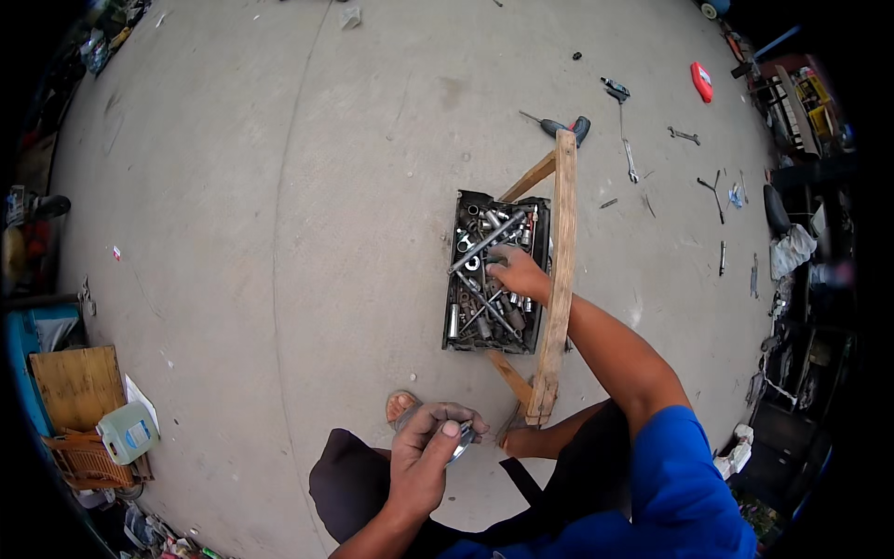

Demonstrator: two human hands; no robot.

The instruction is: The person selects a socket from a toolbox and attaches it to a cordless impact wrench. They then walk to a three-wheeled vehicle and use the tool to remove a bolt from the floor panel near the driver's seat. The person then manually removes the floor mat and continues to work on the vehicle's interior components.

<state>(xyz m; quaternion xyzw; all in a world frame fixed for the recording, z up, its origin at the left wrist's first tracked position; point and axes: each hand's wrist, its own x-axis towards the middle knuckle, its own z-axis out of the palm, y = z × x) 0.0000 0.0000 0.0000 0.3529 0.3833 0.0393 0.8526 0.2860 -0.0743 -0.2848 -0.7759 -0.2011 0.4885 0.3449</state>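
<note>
My left hand (430,452) is closed around a shiny metal piece (460,443) with a rounded edge; the fingers hide most of it, and its kind cannot be told. Ahead of it stands a black toolbox (449,321) filled with sockets, bars and other metal tools. My right hand (515,270) reaches into it, its curled fingers down among the sockets; what they pinch, if anything, is hidden. Beside the fingers a long metal bar (486,242) lies slantwise over the pile. A chrome socket (453,321) sits in the near left corner.
A wooden frame's long beam (562,233) rises along the toolbox's right side, under my right forearm. Beyond lie a power drill (568,129), a combination wrench (630,160), an open-ended wrench (683,135) and a red bottle (701,82). A pale jug (128,432) stands at left.
</note>
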